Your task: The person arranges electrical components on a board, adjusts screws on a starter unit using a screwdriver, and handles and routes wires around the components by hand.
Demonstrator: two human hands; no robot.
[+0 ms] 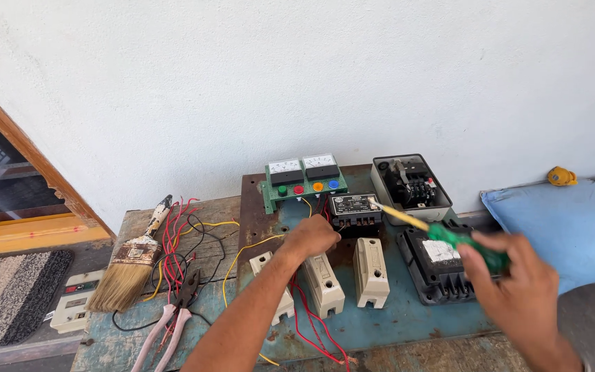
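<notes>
Blue-painted board (394,320), rusted at its edges. At its far right corner, open grey switch box (411,184) with black contactor inside. Right hand (518,286) clamped on green screwdriver (466,242), tip at black relay (355,210) mid-board. Left hand (311,236), fingers curled together, touching the relay's near-left edge.

So we're facing a plain white plastered wall (311,76) in bright daylight, with a wooden window frame (29,165) on the left, a striped grey mat (8,296) below it, and a worn, paint-chipped desk (408,324).
</notes>
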